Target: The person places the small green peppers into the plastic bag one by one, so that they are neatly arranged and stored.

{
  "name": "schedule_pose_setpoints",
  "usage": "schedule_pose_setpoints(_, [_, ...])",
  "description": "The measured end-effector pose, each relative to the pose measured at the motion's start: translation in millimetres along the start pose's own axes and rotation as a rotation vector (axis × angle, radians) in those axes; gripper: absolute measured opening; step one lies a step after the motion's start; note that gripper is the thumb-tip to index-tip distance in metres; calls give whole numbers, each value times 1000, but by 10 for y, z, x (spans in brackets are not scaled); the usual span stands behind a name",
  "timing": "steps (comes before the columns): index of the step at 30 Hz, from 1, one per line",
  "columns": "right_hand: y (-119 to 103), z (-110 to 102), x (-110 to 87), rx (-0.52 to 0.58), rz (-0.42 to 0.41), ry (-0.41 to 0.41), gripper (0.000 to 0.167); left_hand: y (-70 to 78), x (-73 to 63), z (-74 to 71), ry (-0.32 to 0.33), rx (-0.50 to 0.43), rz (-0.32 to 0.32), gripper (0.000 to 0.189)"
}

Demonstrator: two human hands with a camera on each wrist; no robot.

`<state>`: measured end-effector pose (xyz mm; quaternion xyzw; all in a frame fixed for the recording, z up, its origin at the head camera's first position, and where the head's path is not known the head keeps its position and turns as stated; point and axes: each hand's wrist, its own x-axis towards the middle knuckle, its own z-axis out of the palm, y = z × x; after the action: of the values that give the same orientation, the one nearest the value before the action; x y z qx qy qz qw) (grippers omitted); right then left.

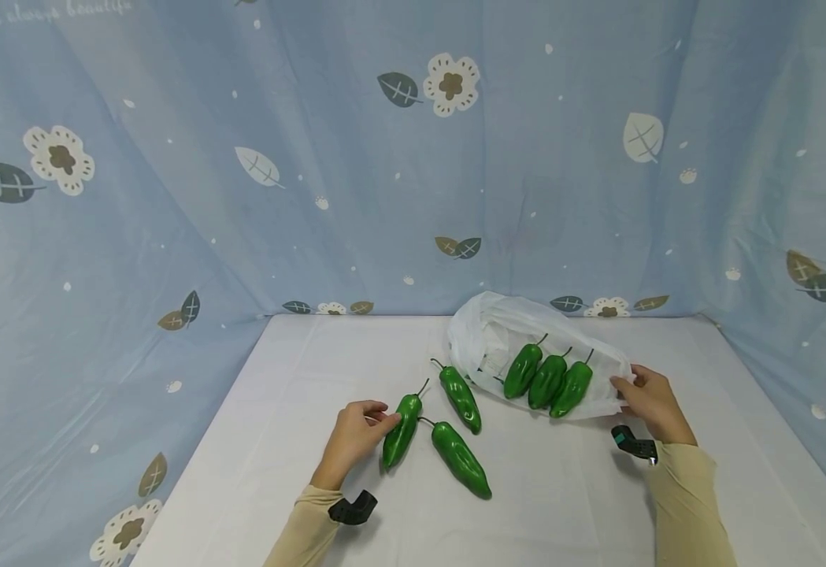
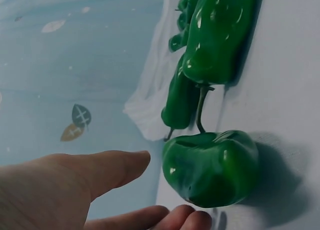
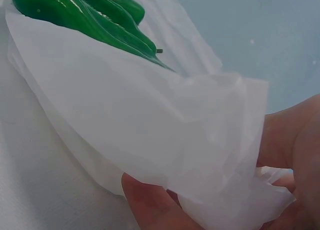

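Note:
My left hand (image 1: 357, 433) is beside the nearest green pepper (image 1: 401, 431). In the left wrist view, its thumb (image 2: 125, 165) stands apart from that pepper (image 2: 210, 170), with the other fingertips (image 2: 182, 217) close below it. Two more loose peppers, one behind (image 1: 460, 398) and one to the right (image 1: 461, 459), lie on the white cloth. My right hand (image 1: 653, 403) pinches the edge of a white plastic bag (image 1: 465, 331) at its right end. Several green peppers (image 1: 547, 381) rest in the bag's opening, stems pointing away. In the right wrist view, the crumpled plastic (image 3: 200, 140) partly hides the fingers.
A white cloth (image 1: 299, 378) covers the table. Blue printed curtains (image 1: 356, 197) hang behind it and along both sides. A black camera mount is strapped to each wrist, left (image 1: 353, 509) and right (image 1: 634, 445).

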<state>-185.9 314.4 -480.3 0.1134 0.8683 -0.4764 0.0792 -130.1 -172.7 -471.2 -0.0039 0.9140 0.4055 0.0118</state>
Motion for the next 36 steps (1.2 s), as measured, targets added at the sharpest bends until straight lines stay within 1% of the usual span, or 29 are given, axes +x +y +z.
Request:
schedule_pose_setpoints(8, [0, -2, -6, 4, -4, -3, 62, -19, -29, 35, -41, 22, 7, 49])
schedule_pose_setpoints(14, [-7, -6, -4, -5, -9, -2, 62, -41, -42, 43, -58, 34, 20, 49])
schedule_pose_setpoints(20, [-3, -2, 5, -6, -1, 2, 61, -31, -56, 47, -81, 31, -4, 52])
schedule_pose_setpoints(24, [1, 0, 3, -5, -3, 0, 61, -38, -55, 63, -84, 26, -15, 51])
schedule_pose_setpoints(30, [7, -2, 9, -12, -8, 4, 61, -42, -49, 79, -79, 22, -10, 49])
schedule_pose_setpoints(36, [4, -1, 10, -8, -3, 1, 62, -43, -54, 80, -74, 25, -25, 45])
